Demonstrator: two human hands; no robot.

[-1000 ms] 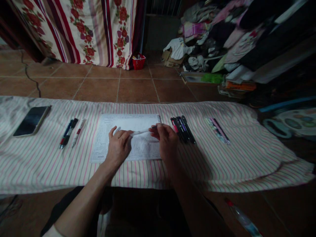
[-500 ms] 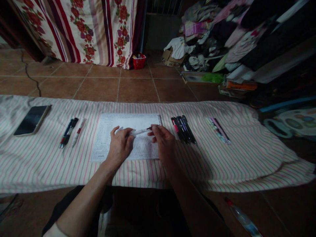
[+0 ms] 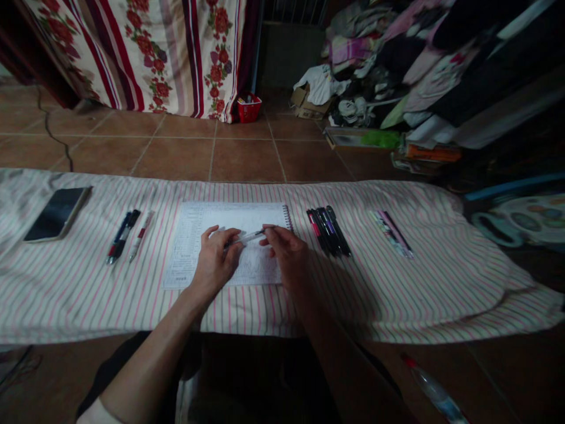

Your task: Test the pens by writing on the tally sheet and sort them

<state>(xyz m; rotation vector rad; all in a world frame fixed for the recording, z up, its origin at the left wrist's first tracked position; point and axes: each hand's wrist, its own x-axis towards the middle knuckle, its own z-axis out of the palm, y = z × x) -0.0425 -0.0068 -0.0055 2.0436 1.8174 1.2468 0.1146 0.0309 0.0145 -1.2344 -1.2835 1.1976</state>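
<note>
A slim pen (image 3: 251, 237) with a clear barrel and dark tip lies across my hands, above a spiral-bound printed sheet pad (image 3: 260, 265). My left hand (image 3: 215, 256) closes on the pen's lower end, and my right hand (image 3: 285, 250) pinches its upper part between thumb and fingers. Both hands rest over the pad, which lies on a pink-and-green striped cloth (image 3: 66, 297). Left of the pad lie a dark pen (image 3: 121, 237) and a white-and-red pen (image 3: 141, 237). To its right sit a bundle of dark pens (image 3: 329, 231) and a set of slim pink pens (image 3: 392, 234).
A smartphone (image 3: 56, 215) lies at the cloth's left end. Beyond the cloth are brown floor tiles (image 3: 245, 159), a red basket (image 3: 249, 109), a floral curtain (image 3: 150, 53) and heaped clothes (image 3: 397, 65). A plastic bottle (image 3: 432, 391) lies on the floor at lower right.
My hands have drawn closer together along the pen. My left fingers have curled around its lower end, and my right hand has slid toward the middle of the pad.
</note>
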